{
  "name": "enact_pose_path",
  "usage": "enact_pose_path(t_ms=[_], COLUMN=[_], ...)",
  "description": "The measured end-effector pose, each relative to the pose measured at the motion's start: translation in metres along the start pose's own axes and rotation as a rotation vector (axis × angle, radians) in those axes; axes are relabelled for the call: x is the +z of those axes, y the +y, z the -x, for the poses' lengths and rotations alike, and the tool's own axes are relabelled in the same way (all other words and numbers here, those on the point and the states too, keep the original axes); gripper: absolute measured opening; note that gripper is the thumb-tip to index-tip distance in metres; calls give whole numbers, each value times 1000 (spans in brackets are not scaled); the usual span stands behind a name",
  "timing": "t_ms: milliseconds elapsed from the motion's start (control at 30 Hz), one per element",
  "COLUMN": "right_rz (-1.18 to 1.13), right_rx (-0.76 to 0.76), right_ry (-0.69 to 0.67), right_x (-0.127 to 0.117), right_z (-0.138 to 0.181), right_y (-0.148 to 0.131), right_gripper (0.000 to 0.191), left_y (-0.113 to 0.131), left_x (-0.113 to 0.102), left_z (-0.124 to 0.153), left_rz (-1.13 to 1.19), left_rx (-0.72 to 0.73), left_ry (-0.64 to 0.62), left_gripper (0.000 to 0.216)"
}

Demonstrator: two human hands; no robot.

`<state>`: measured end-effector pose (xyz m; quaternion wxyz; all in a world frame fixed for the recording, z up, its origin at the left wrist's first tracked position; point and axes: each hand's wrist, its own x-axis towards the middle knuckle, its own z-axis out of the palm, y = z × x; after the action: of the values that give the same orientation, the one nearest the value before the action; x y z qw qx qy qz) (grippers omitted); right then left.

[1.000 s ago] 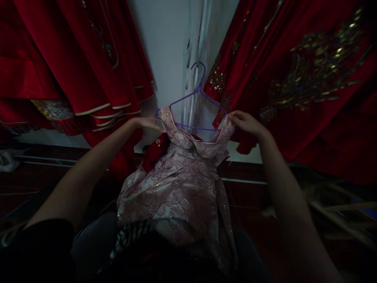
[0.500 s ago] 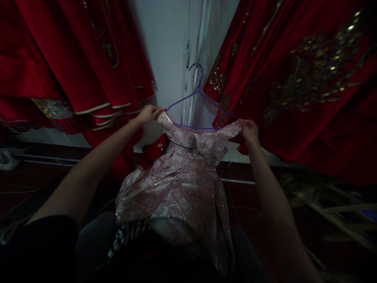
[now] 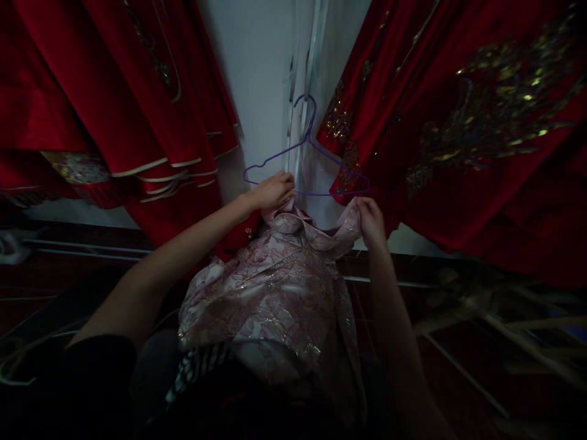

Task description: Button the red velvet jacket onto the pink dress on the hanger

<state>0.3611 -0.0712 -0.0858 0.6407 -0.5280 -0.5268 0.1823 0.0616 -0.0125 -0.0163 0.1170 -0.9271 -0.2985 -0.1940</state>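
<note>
Dim light leaves the room shadowy. Nearest, a pink brocade dress point(image 3: 279, 293) spreads before the person; its cloth looks foldable but slightly stiff, the full skirt probably weighty, so the shoulder straps seem the surest hold. Farther up, the right hand point(image 3: 372, 223) pinches one strap, while the left hand point(image 3: 275, 189) gathers the other in bent fingers, overlapping the lower bar of a purple hanger point(image 3: 321, 194). Beyond, cream-edged red garments point(image 3: 110, 79) hang beside white panels point(image 3: 257, 67).
</note>
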Motion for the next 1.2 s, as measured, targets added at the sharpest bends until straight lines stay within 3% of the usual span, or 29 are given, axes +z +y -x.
enact_pose_path(t_ms=[100, 200, 267, 400, 533, 733, 833, 1000, 1200], right_rz=[-44, -121, -161, -228, -171, -121, -121, 74, 290], right_rx=[65, 148, 181, 205, 157, 76, 24, -239, -426], right_ry=[42, 77, 113, 249, 309, 386, 372, 282, 69], right_x=[3, 0, -4, -11, -10, -7, -7, -3, 29], right_z=[11, 15, 14, 9, 6, -4, -9, -23, -45], right_y=[8, 20, 26, 35, 38, 35, 28, -3, -47], right_gripper=[41, 39, 37, 40, 41, 39, 35, 32, 31], left_y=[23, 40, 50, 65, 71, 68, 67, 66, 68], left_x=[28, 54, 59, 42, 24, 20, 22, 29, 42], left_z=[-10, 2, 15, 34, 40, 41, 40, 33, 18], left_rz=[16, -7, -10, 20, 22, 64, 76, 114, 184], left_rx=[103, 18, -62, -158, -161, -127, -125, -120, -139], left_ry=[21, 71, 141, 204, 215, 196, 203, 207, 237], left_gripper=[37, 37, 36, 34, 36, 38, 38, 39, 41])
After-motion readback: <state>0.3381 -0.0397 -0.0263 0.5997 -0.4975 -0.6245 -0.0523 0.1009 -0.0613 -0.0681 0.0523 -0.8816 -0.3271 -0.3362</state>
